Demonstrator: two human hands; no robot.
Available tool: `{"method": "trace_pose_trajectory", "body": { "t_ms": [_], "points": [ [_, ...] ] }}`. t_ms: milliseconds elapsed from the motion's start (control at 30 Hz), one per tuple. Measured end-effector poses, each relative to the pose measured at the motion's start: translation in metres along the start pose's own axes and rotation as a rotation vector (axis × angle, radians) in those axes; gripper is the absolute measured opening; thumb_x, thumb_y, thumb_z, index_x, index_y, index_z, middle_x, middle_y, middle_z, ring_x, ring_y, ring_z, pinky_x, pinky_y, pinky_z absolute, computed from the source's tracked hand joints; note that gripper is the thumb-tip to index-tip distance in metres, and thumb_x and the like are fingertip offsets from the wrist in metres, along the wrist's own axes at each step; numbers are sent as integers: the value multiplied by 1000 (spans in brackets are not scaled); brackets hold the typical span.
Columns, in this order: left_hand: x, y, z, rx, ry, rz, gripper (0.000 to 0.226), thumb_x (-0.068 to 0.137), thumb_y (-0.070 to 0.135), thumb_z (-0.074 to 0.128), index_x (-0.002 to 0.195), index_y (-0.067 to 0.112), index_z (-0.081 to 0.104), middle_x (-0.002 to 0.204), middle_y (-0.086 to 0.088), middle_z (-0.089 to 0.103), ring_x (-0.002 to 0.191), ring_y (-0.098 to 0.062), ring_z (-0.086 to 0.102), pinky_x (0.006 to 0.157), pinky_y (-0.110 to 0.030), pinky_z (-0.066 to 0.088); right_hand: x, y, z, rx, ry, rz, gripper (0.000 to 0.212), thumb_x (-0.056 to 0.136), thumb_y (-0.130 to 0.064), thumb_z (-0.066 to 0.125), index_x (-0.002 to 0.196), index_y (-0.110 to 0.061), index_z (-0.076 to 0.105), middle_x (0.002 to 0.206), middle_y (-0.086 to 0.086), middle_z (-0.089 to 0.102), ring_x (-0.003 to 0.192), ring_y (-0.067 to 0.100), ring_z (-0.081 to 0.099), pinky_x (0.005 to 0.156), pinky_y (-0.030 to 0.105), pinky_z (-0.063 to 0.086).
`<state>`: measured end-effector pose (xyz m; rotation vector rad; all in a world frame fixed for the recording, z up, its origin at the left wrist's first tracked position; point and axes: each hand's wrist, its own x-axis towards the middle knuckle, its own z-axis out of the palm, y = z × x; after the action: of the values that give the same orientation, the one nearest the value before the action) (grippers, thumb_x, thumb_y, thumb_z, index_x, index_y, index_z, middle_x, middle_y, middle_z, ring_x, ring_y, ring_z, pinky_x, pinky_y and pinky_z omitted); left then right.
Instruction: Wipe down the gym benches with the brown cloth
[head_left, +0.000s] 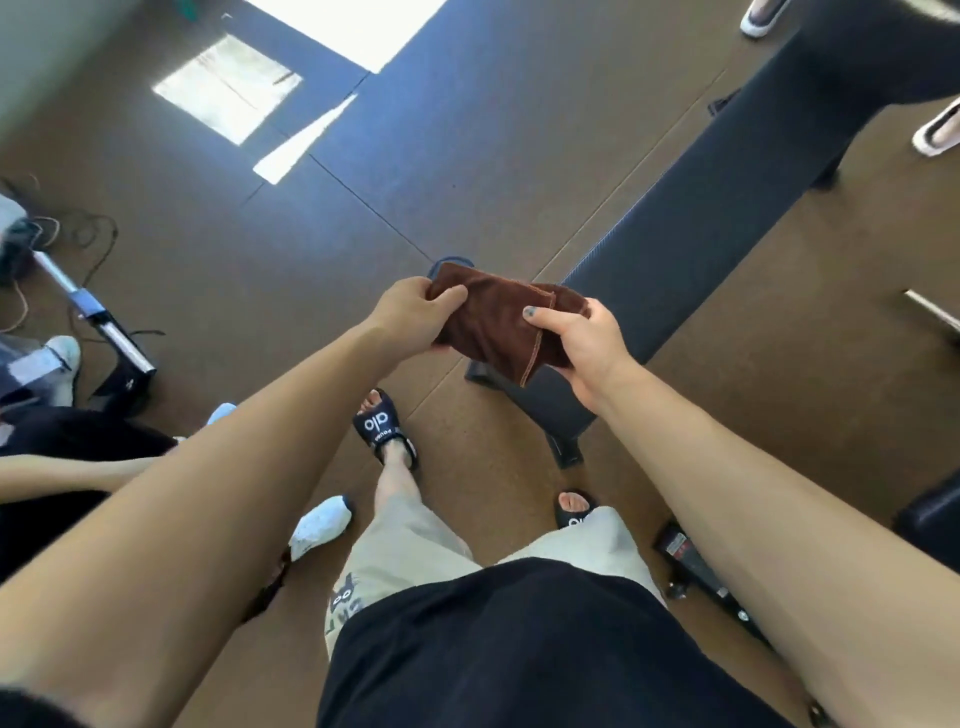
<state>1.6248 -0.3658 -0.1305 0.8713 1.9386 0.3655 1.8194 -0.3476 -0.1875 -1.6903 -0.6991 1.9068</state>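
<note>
A folded brown cloth (496, 325) hangs in the air in front of me, held at both ends. My left hand (415, 314) pinches its left edge and my right hand (584, 345) grips its right side with the thumb on top. The cloth is over the near end of a long black padded gym bench (727, 218) that runs from the middle of the view up to the upper right. The cloth hides the bench's near corner and does not appear to touch the pad.
Brown and dark blue floor mats (415, 156) lie ahead, with bright sun patches. A metal bar and cables (98, 322) sit at left near another person's white shoes (322, 525). Someone in dark trousers sits at the bench's far end (883, 47). More equipment (691, 566) stands near my right foot.
</note>
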Motion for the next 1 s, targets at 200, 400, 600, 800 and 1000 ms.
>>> {"method": "trace_pose_trajectory", "body": {
  "t_ms": [200, 400, 600, 800, 1000],
  "points": [
    [139, -27, -70, 116, -128, 100, 29, 105, 46, 53, 113, 18, 58, 102, 4, 67, 86, -11, 65, 72, -20, 53, 92, -6, 103, -11, 196, 9, 70, 85, -31, 85, 145, -22, 48, 139, 2, 61, 123, 26, 64, 103, 49, 57],
    [261, -63, -110, 198, -252, 72, 26, 101, 35, 60, 117, 15, 59, 115, -5, 68, 106, -25, 66, 98, -45, 56, 172, 2, 185, -52, 359, 61, 67, 94, -28, 77, 150, -22, 41, 149, 2, 53, 133, 26, 54, 109, 41, 49],
    [388, -118, -94, 180, -288, 18, 25, 103, 33, 60, 123, 19, 59, 122, -4, 67, 109, -23, 67, 98, -42, 57, 293, 41, 221, -80, 450, 73, 60, 88, -23, 82, 138, -20, 48, 128, -2, 57, 116, 17, 56, 109, 40, 50],
    [520, -193, -28, 156, -236, 20, 14, 99, 25, 64, 110, 18, 66, 107, -6, 73, 99, -24, 72, 90, -39, 60, 447, 120, 220, -291, 473, 2, 62, 83, -18, 81, 137, -13, 50, 132, 8, 62, 121, 25, 60, 106, 36, 48],
    [617, -264, 39, 224, -233, 82, 33, 76, 36, 71, 103, 18, 71, 99, -2, 76, 97, -25, 72, 90, -38, 58, 557, 188, 195, -448, 411, 2, 58, 88, -12, 75, 138, -9, 47, 133, 10, 59, 111, 19, 55, 87, 19, 37]
  ]
}}
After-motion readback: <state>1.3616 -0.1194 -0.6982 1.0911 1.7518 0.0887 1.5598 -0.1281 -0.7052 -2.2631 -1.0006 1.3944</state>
